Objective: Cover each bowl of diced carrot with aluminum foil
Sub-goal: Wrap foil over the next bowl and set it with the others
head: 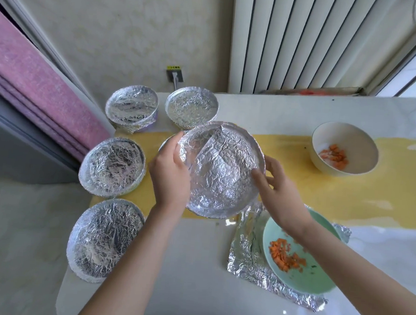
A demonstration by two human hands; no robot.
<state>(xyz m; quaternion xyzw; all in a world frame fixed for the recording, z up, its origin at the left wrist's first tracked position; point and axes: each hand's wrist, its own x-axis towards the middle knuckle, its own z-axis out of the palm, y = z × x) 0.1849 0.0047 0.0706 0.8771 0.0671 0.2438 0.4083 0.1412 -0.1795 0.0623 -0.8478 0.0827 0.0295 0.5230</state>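
Item 1. Foil-covered bowl (222, 169): centre of view, over the yellow runner (323, 190), crinkled foil pressed over top and rim. It is held between both hands; whether it touches the table cannot be told.

Item 2. Left hand (170, 172): at 9 o'clock of that bowl, fingers curled round its rim, gripping.

Item 3. Right hand (280, 187): at 3 o'clock, thumb lying on the foil top, fingers wrapped behind the rim, gripping.

Item 4. Green bowl (316, 280): at 5 o'clock, uncovered, holding diced carrot (285, 257). It stands on a flat foil sheet (247, 253) and is partly crossed by the right forearm.

Item 5. White bowl (365, 141): at 2 o'clock, uncovered, a little diced carrot inside, well apart from the hands.

Item 6. Wrapped bowls, all at the table's left end:
- far wrapped bowl (192, 107) at 11 o'clock
- far-left wrapped bowl (131, 107) at 10 o'clock
- middle-left wrapped bowl (112, 166) at 9 o'clock
- near-left wrapped bowl (105, 240) at 8 o'clock

Item 7. White table (194, 267): bears all of the above.

Item 8. Surroundings: wall socket (174, 75) at 11 o'clock, white radiator (308, 41) at 1 o'clock, pink fabric (34, 96) at 10 o'clock.
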